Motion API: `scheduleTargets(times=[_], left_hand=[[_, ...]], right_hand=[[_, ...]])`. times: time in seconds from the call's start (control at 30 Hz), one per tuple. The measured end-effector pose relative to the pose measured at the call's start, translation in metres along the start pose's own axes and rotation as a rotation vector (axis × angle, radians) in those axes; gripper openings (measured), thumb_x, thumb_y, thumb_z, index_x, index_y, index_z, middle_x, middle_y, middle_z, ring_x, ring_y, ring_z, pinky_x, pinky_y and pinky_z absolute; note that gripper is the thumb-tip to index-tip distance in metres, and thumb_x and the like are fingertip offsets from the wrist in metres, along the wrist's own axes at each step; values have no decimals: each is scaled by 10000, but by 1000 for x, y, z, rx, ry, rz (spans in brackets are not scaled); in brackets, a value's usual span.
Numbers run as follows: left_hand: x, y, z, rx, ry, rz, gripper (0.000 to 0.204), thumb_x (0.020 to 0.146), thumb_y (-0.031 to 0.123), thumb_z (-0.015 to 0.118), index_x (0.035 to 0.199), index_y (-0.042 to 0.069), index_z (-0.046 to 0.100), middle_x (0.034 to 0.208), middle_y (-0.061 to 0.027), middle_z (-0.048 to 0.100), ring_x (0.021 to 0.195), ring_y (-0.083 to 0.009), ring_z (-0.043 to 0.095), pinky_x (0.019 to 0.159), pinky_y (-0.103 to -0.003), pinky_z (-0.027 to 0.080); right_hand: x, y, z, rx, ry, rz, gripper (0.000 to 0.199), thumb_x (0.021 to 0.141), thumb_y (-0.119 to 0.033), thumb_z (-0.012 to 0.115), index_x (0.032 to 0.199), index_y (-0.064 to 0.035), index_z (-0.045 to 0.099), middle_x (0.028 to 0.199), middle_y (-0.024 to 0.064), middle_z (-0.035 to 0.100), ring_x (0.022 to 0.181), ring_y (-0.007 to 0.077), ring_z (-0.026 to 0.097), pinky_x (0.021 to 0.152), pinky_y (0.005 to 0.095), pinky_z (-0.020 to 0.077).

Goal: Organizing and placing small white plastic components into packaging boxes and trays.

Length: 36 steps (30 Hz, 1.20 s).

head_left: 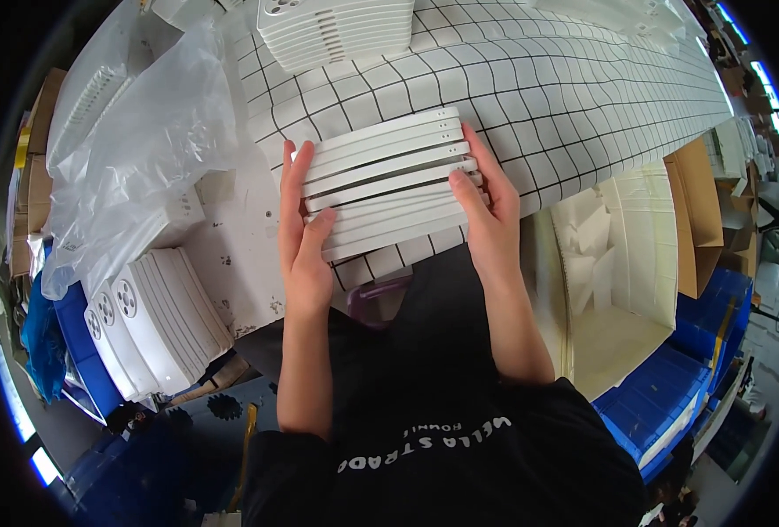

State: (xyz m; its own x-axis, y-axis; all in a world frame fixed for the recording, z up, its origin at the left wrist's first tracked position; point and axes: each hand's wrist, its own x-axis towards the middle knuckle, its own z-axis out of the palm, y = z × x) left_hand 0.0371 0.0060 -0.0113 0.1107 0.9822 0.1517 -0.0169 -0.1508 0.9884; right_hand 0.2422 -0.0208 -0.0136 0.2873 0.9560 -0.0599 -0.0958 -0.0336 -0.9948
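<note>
You have the stack of white slim pieces [385,173] between your hands, just over the near edge of the bench [247,211]. Your left hand [306,250] presses on one end and your right hand [493,211] on the other, fingers along the outer sides and thumbs over the near part, so the pieces are pinched from both ends. Whether the bench carries any of their weight, you can't tell from this view.

The likeliest trouble is a slip from the middle: dark gaps show there, and the pieces fan slightly, so your squeeze may not reach each one evenly. If one hand eases before the other, a loose piece could slide out toward your lap, as the bench edge is so near. Squeezing harder could bow the pieces or make them spring apart. The checked cloth [565,114] has ripples, which might tip the stack if you set it down there. Swing left carelessly and you could knock the leaning row of white pieces [165,307] by the plastic bag [161,114].
</note>
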Motion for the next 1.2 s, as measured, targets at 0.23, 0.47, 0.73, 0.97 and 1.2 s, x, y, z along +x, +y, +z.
scheduleTargets(times=[0.23,0.47,0.73,0.97,1.2], left_hand=[[4,13,2,-178,27,-124,686,864,-19,471,1546,-14,392,1663,-198,281,1590,-275,115,1252,-379,103],[18,19,-2,15,-28,-99,641,923,-23,496,1550,-31,365,1599,-151,387,1492,-239,323,1223,-342,204],[22,25,-13,-21,-161,-170,648,928,-5,598,1542,1,392,1519,-134,450,1400,-219,411,1190,-328,255],[32,27,-9,112,-135,-185,656,919,22,668,1521,3,410,1448,-137,496,1336,-213,452,1136,-330,324],[21,22,-10,5,-177,-151,621,932,86,689,1498,9,444,1408,-119,530,1320,-200,480,1140,-318,335]], right_hand=[[-5,5,-4,30,-29,-113,640,1005,-98,611,1573,13,339,1358,23,604,742,6,388,666,154,357],[-8,5,-4,6,-44,-146,673,1006,-112,612,1588,9,298,1282,-11,616,691,7,340,636,165,338],[-7,1,-4,-33,-63,-89,664,1003,-105,586,1599,-21,307,1275,68,571,876,35,460,773,165,374],[-9,8,-6,56,-81,-113,664,1005,-77,576,1597,7,286,1281,53,591,902,31,477,799,164,383],[-2,7,-1,9,-54,-115,651,1016,-58,558,1601,1,279,1261,20,617,908,16,484,806,157,386]])
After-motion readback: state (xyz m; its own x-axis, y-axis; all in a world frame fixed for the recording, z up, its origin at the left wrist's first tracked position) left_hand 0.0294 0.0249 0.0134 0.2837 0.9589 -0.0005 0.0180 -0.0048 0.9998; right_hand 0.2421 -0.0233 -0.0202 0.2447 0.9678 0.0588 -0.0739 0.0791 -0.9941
